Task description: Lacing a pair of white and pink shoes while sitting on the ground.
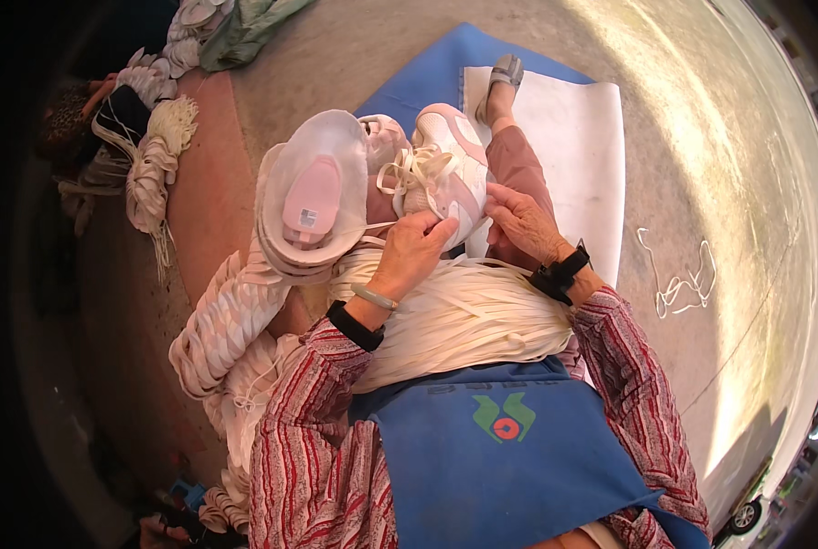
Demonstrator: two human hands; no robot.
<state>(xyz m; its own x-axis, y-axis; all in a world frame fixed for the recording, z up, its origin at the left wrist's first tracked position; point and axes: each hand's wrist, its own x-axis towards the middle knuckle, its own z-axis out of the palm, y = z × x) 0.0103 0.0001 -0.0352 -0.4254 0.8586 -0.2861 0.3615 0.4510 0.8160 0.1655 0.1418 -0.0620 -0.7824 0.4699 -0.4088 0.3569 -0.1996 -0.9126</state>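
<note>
Pink-white shoe point(453, 163) is pinched by the left hand point(412, 251) and right hand point(528, 225).

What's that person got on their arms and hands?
The sleeves have red, whitish and greyish stripes. There's a black band on each wrist. A pale greyish bracelet sits between the band and the left hand. Neither that nor the right hand wears a glove.

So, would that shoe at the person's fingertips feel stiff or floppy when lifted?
The shoe would probably keep its shape, since it looks rounded and full. Its laces may dangle, as they lie in loose loops.
</note>
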